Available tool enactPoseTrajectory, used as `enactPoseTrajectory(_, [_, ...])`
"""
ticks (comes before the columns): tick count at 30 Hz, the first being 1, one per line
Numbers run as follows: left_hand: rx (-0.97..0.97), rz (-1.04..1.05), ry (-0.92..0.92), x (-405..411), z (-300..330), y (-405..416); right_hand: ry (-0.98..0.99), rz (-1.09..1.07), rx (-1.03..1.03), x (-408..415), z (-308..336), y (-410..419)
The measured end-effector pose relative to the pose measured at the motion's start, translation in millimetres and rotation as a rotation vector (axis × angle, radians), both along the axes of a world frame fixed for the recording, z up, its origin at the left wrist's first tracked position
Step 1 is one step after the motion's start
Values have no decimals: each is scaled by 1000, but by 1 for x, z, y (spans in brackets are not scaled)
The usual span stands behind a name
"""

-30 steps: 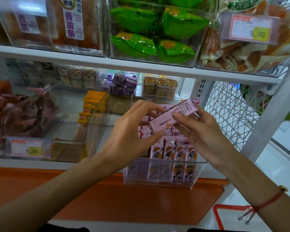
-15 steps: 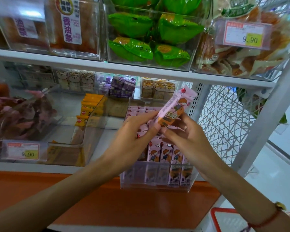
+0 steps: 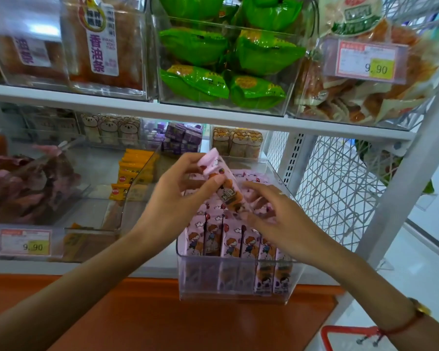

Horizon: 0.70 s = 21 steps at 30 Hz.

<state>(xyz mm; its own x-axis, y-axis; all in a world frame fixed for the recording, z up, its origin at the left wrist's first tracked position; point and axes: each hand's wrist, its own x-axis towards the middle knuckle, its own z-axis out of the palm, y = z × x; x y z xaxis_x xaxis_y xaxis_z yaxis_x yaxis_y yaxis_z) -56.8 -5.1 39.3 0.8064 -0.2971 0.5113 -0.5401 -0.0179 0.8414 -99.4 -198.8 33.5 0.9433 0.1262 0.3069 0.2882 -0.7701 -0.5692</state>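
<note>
Swinging round since half a second ago, the pink snack packet (image 3: 226,184) is now pointing its top end up to the left instead of up to the right. Toward the shelf's (image 3: 86,268) left, yellow packets (image 3: 134,168) are lying in a neighbouring bin. The left hand (image 3: 178,198) is pinching the packet's upper part between thumb and fingers. The packet is slanting down to the right, its lower end dipping just above the row of pink packets (image 3: 228,241) standing along the clear bin's (image 3: 213,282) front wall. The right hand (image 3: 276,219) is hovering at that lower end, fingers loosely spread and blurred; whether they are touching it cannot be told. The bin is sitting at the shelf's front edge, toward its right end.
</note>
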Motion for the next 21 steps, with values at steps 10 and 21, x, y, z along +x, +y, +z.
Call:
enactPoseTrajectory(10, [209,295,-57,81,3,-27,152,-202,-521,110,6,-4])
enactPoseTrajectory(21, [422,202,-7,136,2,-62,248,-180,-677,99,-2,-18])
